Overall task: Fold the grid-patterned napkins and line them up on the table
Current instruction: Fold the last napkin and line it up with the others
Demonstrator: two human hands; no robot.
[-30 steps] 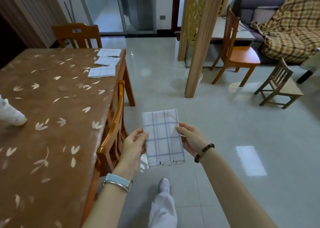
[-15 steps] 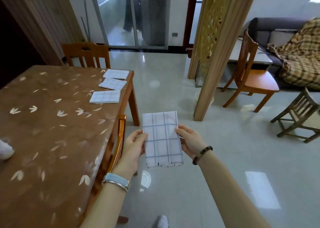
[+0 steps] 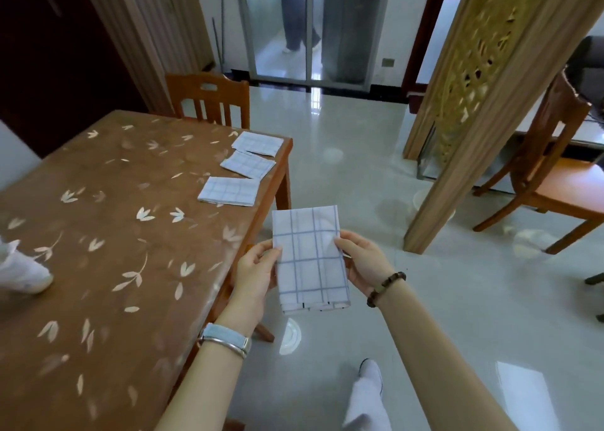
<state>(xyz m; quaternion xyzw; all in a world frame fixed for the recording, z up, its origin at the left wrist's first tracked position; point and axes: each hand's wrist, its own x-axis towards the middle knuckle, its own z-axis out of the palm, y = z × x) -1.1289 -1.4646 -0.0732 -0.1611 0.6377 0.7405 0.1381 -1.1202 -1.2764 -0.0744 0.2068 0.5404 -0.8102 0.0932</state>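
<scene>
I hold a folded white napkin with a blue grid (image 3: 310, 257) in front of me, over the floor just right of the table's edge. My left hand (image 3: 256, 270) pinches its left edge and my right hand (image 3: 361, 264) pinches its right edge. Three folded grid napkins lie in a row along the far right side of the brown leaf-patterned table (image 3: 108, 221): a near one (image 3: 228, 191), a middle one (image 3: 247, 164) and a far one (image 3: 258, 143).
A wooden chair (image 3: 209, 98) stands at the table's far end. A carved wooden screen post (image 3: 470, 110) rises to the right, with another wooden chair (image 3: 555, 175) beyond it. White cloth (image 3: 19, 268) lies at the table's left edge. A person stands past the glass door (image 3: 299, 12).
The view has moved forward along the table, so the three laid napkins look closer. My hands keep the same grip on the folded napkin.
</scene>
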